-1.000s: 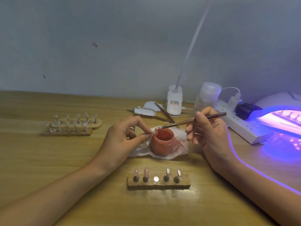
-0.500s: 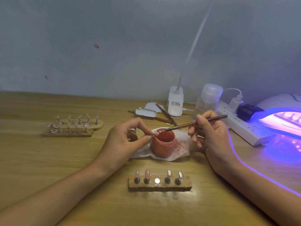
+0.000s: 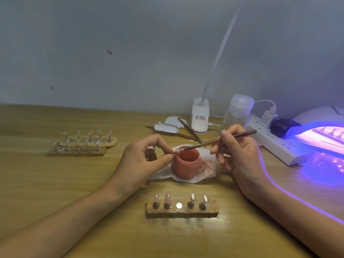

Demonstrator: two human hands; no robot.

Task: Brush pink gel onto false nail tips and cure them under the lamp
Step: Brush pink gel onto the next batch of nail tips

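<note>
left grip (image 3: 143, 162) pinching nail tip (image 3: 177, 151) at jar (image 3: 186, 168) rim, right grip (image 3: 241, 155) curled round brush (image 3: 204, 143), bristles on the tip

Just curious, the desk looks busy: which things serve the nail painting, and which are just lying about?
In use: thin brown brush in right hand, round pink gel jar, small nail tip pinched by left hand, glowing purple curing lamp, near wooden holder block.
Lying about: clear plastic bottle, two spare brown brushes, white clip-lamp base.
</note>
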